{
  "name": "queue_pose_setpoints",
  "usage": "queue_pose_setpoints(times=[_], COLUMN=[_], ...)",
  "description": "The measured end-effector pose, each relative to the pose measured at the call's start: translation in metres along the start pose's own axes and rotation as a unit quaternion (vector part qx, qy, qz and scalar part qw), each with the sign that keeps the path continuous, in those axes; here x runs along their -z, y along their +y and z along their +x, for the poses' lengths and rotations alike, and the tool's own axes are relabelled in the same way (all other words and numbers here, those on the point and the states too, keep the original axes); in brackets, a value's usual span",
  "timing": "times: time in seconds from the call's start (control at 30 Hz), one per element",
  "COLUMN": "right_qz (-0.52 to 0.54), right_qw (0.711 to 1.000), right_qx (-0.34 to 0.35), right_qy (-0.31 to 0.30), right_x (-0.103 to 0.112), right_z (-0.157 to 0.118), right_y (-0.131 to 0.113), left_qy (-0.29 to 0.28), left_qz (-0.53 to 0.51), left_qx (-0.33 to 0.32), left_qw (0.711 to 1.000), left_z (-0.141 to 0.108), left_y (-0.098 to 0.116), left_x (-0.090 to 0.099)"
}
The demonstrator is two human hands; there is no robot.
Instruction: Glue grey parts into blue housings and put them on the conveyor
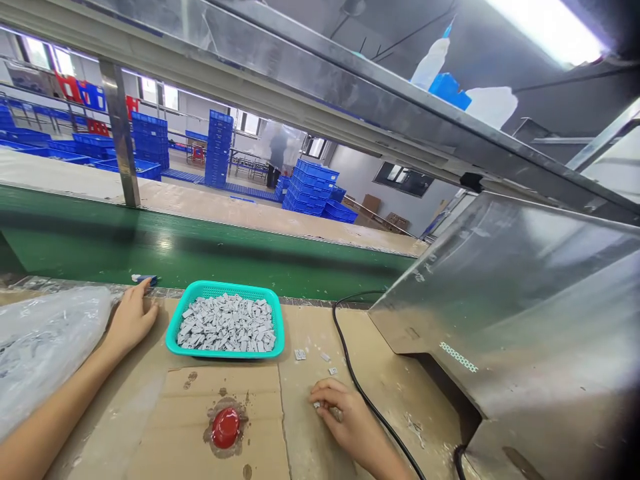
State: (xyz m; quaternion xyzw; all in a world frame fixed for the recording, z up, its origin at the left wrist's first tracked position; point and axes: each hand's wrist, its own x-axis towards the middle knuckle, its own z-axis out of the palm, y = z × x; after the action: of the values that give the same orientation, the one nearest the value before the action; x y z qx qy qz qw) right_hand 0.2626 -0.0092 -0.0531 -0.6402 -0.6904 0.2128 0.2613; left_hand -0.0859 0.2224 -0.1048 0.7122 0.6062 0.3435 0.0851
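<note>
My left hand reaches to the back edge of the table, fingers stretched and thumb apart. Its fingertips are at a small blue and white object; whether they touch it I cannot tell. Between my hands is a turquoise basket filled with small grey plastic pieces. My right hand is low over the cardboard, with a small grey plastic piece pinched between thumb and fingers. Just beyond it lie a few loose pieces. A glossy red object sits on a wet-looking patch of cardboard.
A clear plastic bag lies at left, beside my forearm. A black cable curves past my right hand, near a large metal housing. The green conveyor belt runs behind the table. Overhead, a metal shelf crosses the view.
</note>
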Motion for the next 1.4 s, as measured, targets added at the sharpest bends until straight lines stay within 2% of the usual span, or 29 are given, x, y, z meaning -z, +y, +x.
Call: queue_pose_setpoints(times=[0.23,0.37,0.5,0.6,0.67,0.77,0.9,1.1,1.4], right_qz=[-0.012,-0.046,-0.081,-0.130,-0.169,-0.221,-0.262,-0.274,-0.159], right_qw=[0.995,0.991,0.987,0.983,0.980,0.970,0.959,0.957,0.983], right_qx=[-0.054,-0.068,-0.077,-0.088,-0.091,-0.099,-0.112,-0.082,0.027], right_qy=[0.078,0.105,0.111,0.094,0.058,0.006,0.003,0.047,0.089], right_x=[-0.004,-0.007,0.006,0.021,0.027,0.025,0.016,0.015,0.006], right_z=[-0.004,-0.009,0.000,0.025,0.044,0.063,0.066,0.054,0.049], right_y=[0.027,0.026,0.022,0.023,0.026,0.029,0.029,0.032,0.027], left_qy=[-0.007,-0.007,-0.012,-0.013,-0.010,-0.003,-0.001,-0.007,-0.006], left_qz=[-0.006,-0.006,-0.005,-0.007,-0.010,-0.012,-0.010,-0.014,-0.022], left_qx=[0.006,0.006,0.010,0.013,0.013,0.012,0.009,0.008,0.014], left_qw=[1.000,1.000,1.000,1.000,1.000,1.000,1.000,1.000,1.000], left_z=[-0.001,-0.001,-0.001,-0.001,-0.001,0.000,0.000,-0.001,-0.002], left_y=[0.002,0.002,0.002,0.003,0.002,0.001,0.000,0.003,0.006], left_x=[0.001,0.001,0.001,0.001,0.001,0.000,-0.001,0.001,0.004])
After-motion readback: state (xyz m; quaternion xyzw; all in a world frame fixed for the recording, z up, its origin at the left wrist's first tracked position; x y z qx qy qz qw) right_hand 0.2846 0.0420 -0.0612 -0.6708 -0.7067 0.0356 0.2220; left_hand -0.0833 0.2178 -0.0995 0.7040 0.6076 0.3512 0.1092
